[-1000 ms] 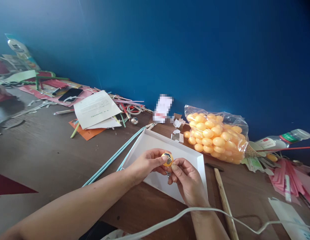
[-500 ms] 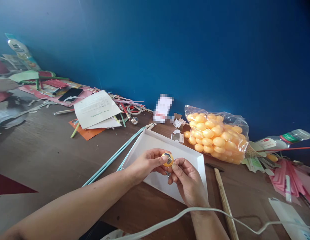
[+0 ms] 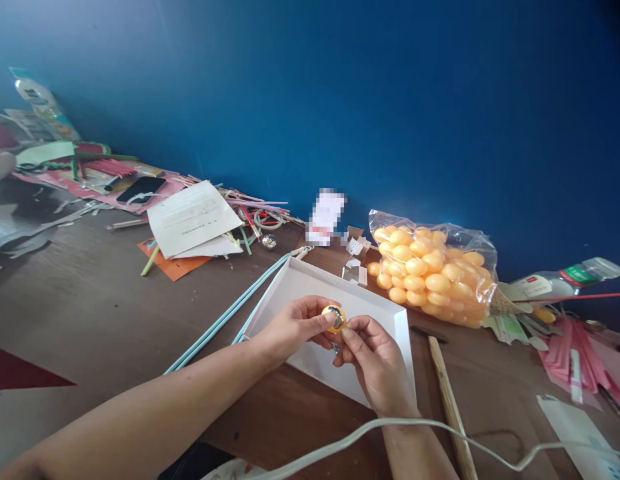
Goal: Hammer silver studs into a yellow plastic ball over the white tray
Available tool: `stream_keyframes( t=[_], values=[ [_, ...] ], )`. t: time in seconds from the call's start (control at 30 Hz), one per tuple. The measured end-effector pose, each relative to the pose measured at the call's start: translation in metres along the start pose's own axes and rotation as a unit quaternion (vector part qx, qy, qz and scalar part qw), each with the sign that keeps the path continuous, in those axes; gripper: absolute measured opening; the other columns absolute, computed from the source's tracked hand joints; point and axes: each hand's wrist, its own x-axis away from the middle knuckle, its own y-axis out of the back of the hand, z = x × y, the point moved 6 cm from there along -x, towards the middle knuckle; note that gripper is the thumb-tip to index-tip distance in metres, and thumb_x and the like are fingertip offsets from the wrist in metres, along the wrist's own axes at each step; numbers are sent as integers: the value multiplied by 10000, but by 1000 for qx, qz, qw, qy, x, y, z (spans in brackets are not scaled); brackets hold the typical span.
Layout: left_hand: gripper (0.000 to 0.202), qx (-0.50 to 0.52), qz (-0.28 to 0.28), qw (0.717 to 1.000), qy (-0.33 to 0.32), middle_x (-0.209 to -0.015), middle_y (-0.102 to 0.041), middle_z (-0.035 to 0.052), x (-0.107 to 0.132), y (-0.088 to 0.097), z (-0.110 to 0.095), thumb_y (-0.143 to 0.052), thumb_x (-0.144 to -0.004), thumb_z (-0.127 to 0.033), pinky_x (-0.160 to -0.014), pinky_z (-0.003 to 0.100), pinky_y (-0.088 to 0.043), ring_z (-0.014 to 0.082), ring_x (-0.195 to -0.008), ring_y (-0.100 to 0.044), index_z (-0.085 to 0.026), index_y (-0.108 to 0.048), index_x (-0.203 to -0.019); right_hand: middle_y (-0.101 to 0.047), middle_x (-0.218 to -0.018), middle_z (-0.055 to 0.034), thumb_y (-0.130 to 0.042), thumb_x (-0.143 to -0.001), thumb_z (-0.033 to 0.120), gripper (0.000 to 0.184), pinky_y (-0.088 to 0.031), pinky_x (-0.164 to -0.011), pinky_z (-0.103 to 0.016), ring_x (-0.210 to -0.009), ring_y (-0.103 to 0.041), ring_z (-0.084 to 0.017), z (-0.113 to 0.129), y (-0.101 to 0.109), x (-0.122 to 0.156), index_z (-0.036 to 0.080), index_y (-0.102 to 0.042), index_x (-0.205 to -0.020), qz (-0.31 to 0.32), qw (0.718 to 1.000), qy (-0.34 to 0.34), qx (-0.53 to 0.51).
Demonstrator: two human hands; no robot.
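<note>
On the brown surface (image 3: 115, 320) I am working above the shallow white box (image 3: 365, 300), which is lying beneath both hands, perhaps for catching anything dropped, while the bag of yellow balls (image 3: 430, 280) is resting just beyond its far right corner, seemingly for easy reach. My left hand (image 3: 299, 328) and right hand (image 3: 377, 363) are meeting above the box around a small yellow piece (image 3: 335, 316): the left grip is clamping it, probably for steadiness, while the right is holding thumb and fingertips close against its lower edge, though whether they are closing on it I cannot tell.
</note>
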Motion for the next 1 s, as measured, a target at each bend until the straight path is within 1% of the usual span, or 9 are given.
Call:
stream_keyframes(
  t=[0.13,0.23,0.33,0.4,0.5,0.57,0.73,0.87,1.0],
  values=[
    [411,-10,-6,1000,-2,-829,-630,47,0,-1,0,-714,-760,-415,-678,274,-501,116,-679,-613,-115,-618,-1024,-611,-625,50,-712,-820,344,189,-547,-537,-237,-510,-540,-70,2,-3,0,197,-598,-853,-4,1000,-3,9],
    [434,-18,-11,1000,-9,-843,-636,53,0,-1,0,-727,-743,-417,-672,282,-501,123,-676,-615,-112,-614,-1032,-625,-639,46,-737,-790,357,236,-543,-510,-235,-492,-533,-69,5,-4,0,195,-568,-823,-21,1000,-4,10],
    [451,-23,-16,1000,-12,-840,-640,54,0,0,0,-740,-728,-418,-677,293,-502,128,-675,-618,-111,-612,-1033,-632,-643,52,-739,-784,371,267,-542,-496,-245,-473,-537,-75,6,-5,-1,205,-533,-815,-22,1000,-8,19],
    [452,-26,-12,1000,-8,-831,-644,57,0,0,1,-728,-738,-431,-693,303,-503,133,-675,-623,-107,-612,-1032,-632,-636,55,-727,-793,381,265,-509,-459,-223,-447,-526,-72,6,-3,-1,210,-527,-821,-17,999,-5,41],
    [461,-28,-1,1000,-2,-816,-654,70,0,-2,1,-699,-761,-455,-718,324,-498,158,-692,-643,-103,-610,-1046,-627,-607,47,-700,-814,397,252,-401,-396,-178,-418,-477,-61,6,0,-1,207,-534,-812,-23,995,5,94],
    [460,-19,2,1000,4,-822,-660,77,0,-2,1,-699,-761,-458,-727,329,-494,174,-713,-652,-109,-615,-1048,-623,-594,40,-690,-822,402,247,-360,-395,-175,-426,-455,-62,6,1,0,206,-541,-805,-32,993,11,117],
    [410,43,13,999,27,-807,-655,58,1,-2,4,-720,-752,-425,-726,286,-486,131,-689,-623,-127,-641,-1024,-606,-605,47,-640,-858,415,234,-365,-446,-194,-442,-468,-66,9,-1,1,214,-532,-810,-41,996,32,67],
    [414,53,10,998,30,-855,-656,61,0,-1,7,-724,-752,-412,-729,277,-488,112,-677,-612,-131,-644,-1045,-597,-631,26,-557,-895,472,299,-382,-462,-210,-461,-478,-74,11,-4,1,198,-535,-778,-36,998,36,45],
    [428,53,5,998,33,-838,-658,63,0,-2,6,-730,-745,-416,-720,276,-485,115,-673,-611,-121,-641,-1041,-595,-631,31,-592,-868,483,296,-389,-457,-211,-463,-486,-81,10,-5,1,206,-530,-784,-35,998,20,41]
  ],
)
